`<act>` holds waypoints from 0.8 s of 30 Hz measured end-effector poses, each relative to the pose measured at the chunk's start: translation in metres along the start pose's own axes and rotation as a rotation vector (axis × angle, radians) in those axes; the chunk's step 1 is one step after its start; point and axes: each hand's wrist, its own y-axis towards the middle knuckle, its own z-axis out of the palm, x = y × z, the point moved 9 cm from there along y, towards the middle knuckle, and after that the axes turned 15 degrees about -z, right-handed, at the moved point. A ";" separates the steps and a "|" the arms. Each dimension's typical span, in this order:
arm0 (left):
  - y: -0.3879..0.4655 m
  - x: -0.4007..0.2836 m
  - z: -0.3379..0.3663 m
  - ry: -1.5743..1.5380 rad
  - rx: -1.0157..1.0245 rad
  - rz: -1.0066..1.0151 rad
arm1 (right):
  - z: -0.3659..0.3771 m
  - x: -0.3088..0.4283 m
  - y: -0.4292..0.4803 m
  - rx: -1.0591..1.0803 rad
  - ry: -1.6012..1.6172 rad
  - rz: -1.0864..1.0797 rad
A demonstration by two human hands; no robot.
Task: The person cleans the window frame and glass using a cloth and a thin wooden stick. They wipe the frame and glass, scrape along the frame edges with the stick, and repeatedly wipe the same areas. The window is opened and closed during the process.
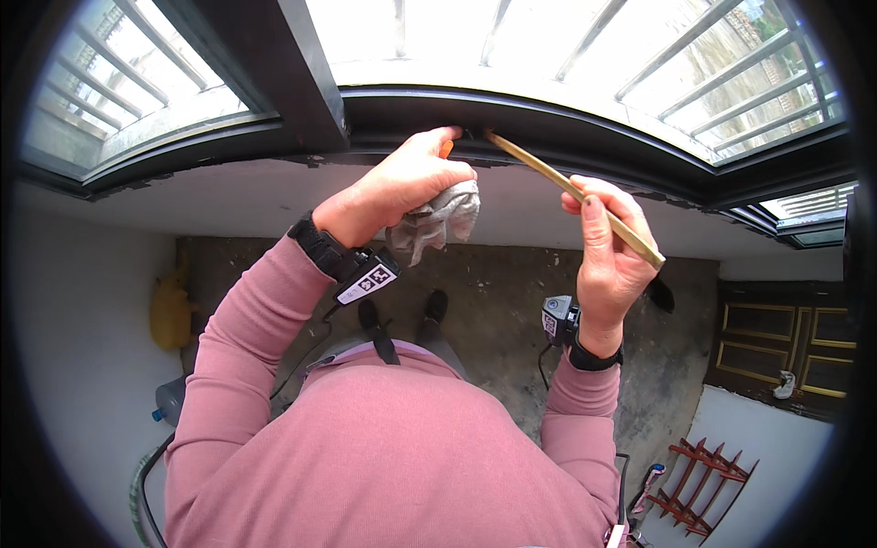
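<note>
My left hand (411,178) is closed around a crumpled grey cloth (449,212) and an orange-tipped object (446,149), mostly hidden in the grip. Its forefinger rests on the dark window frame (404,120). In my right hand (610,253) is a thin wooden or bamboo stick (541,166), held slantwise between thumb and fingers. The far tip of the stick meets the channel of the frame, a little right of my left forefinger. Small light bits lie in the channel between that finger and the tip.
A dark upright post (301,75) divides the window at the left, with metal bars (589,41) outside the glass. Below the frame is a pale wall (534,205). A large water bottle (170,401) and a yellow object (171,312) are at the left; a red-brown rack (706,486) is lower right.
</note>
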 end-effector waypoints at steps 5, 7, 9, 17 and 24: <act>-0.003 -0.007 0.009 -0.072 0.067 0.003 | 0.012 0.003 0.005 0.082 0.026 -0.097; -0.015 -0.011 0.012 -0.082 0.102 0.022 | 0.010 0.008 0.006 0.075 0.017 -0.077; -0.032 -0.009 0.011 -0.028 0.107 0.020 | 0.006 0.020 0.004 0.068 -0.004 -0.056; -0.095 0.077 -0.053 0.388 -0.267 -0.075 | 0.014 0.015 -0.042 0.028 0.196 0.248; -0.114 0.122 -0.026 0.764 -0.372 0.259 | 0.069 -0.004 -0.084 0.027 0.368 0.430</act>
